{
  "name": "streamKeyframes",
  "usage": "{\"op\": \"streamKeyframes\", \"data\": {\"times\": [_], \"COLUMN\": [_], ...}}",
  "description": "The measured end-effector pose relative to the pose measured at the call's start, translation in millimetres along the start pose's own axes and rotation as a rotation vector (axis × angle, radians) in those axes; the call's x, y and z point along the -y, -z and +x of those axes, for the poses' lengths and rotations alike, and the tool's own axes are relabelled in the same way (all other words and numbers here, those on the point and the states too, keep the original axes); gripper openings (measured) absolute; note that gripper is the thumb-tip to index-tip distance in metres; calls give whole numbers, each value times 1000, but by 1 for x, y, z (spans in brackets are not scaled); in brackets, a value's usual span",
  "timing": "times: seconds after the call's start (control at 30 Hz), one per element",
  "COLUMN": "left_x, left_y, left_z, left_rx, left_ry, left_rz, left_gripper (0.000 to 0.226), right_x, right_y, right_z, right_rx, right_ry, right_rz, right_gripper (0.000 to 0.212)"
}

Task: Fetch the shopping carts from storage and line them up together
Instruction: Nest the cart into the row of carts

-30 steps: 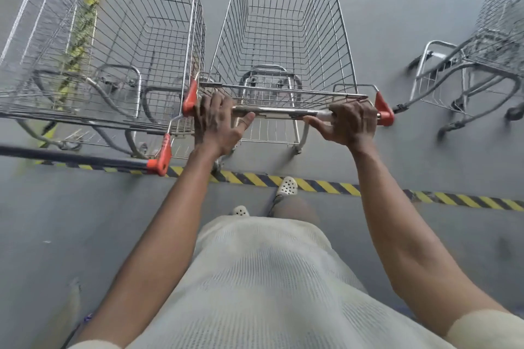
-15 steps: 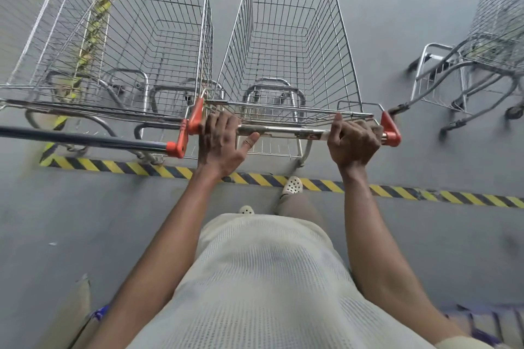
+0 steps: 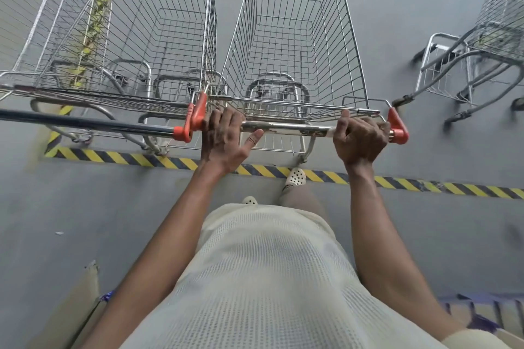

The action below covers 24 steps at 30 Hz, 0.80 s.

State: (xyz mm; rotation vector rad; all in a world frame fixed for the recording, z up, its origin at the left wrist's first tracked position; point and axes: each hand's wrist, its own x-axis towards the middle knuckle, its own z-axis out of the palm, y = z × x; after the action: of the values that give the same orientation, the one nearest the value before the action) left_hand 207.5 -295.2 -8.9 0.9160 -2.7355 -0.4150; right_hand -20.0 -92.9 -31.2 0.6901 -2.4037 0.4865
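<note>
A wire shopping cart with red corner caps stands straight ahead of me. My left hand grips the left end of its metal handle bar, thumb stretched along the bar. My right hand grips the right end, fingers curled over it beside the red end cap. A second cart stands close on the left, its dark handle nearly level with mine. Further left, part of a third cart shows.
A yellow and black striped line runs across the grey floor under the cart's rear wheels. Another cart stands apart at the far right. Cardboard lies at the lower left. My feet stand by the line.
The cart I hold has rolled forward beside the left cart, so the two handles now sit almost level. Both hands stay on the handle bar.
</note>
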Motion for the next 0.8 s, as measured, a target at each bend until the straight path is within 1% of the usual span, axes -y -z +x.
{"op": "streamKeyframes", "data": {"times": [0.1,0.2,0.3,0.37,0.4,0.43,0.47,0.5,0.53,0.57,0.6,0.63,0.67,0.7,0.73,0.77,0.8], "left_x": [1,2,3,0,-1,-2,-3,-4,-5,-5,-3,-1,2,4,6,7,8], "left_y": [0,-1,-3,5,12,18,22,24,25,25,25,26,27,29,29,29,29], "left_z": [-5,-10,-14,-26,-34,-43,-52,-61,-67,-67,-65,-61,-56,-50,-42,-34,-25], "left_rx": [-31,-56,-75,-218,-310,-367,-363,-309,-220,-114,-40,19,37,-8,-107,-203,-282], "left_ry": [-7,-41,-15,18,14,7,23,89,234,476,772,1054,1274,1394,1430,1409,1387], "left_rz": [3,12,-63,-140,-160,-165,-175,-231,-374,-628,-962,-1303,-1599,-1823,-1955,-2019,-2051], "left_gripper": [55,53,51,40,31,20,9,4,6,9,12,15,20,25,29,35,47], "right_x": [0,0,1,1,1,1,1,1,2,2,2,2,1,0,0,-1,-1], "right_y": [5,7,9,9,10,11,12,13,14,15,15,15,15,14,14,14,14], "right_z": [-3,-7,-11,-13,-13,-14,-15,-15,-16,-16,-16,-16,-17,-18,-18,-19,-19], "right_rx": [-16,-1,11,8,10,13,15,11,0,-12,-15,-10,-2,7,12,16,20], "right_ry": [18,-7,-22,-22,-23,-22,-20,-18,-14,-10,-9,-14,-22,-31,-38,-43,-45], "right_rz": [0,5,15,11,6,-2,-10,-14,-12,-6,0,8,15,20,21,22,28], "right_gripper": [46,47,47,47,47,47,47,47,46,46,46,47,48,48,49,50,50]}}
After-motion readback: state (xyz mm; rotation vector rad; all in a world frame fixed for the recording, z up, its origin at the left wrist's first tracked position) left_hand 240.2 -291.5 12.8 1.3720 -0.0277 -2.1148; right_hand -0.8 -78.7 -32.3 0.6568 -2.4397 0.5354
